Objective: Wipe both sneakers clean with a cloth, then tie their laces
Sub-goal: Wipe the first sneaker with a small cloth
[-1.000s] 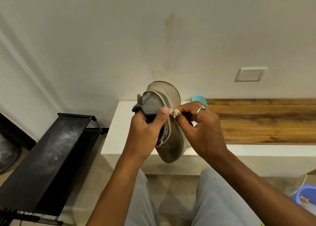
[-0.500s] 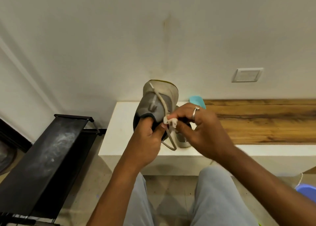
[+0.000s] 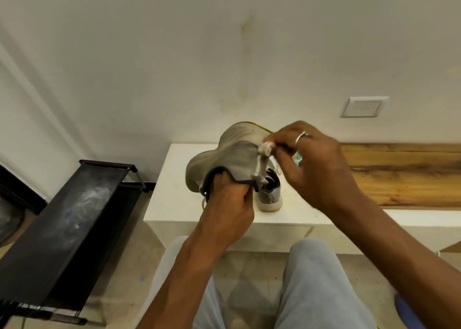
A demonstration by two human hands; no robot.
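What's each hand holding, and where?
Left hand grips the grey sneaker by its collar; right hand pinches a small white cloth wad against its upper.

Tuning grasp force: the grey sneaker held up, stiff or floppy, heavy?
Probably light: the left hand alone holds the sneaker up by its collar. Upper likely soft; the collar bends around that grip. It may twist as the right hand presses the cloth on it.

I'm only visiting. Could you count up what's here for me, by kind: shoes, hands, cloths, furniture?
Sneakers: 2, the held sneaker and the bench sneaker
Hands: 2, the left hand and the right hand
White cloth wad: 1, pinched by the right hand
Furniture: 2, the black rack and the bench
Total: 7
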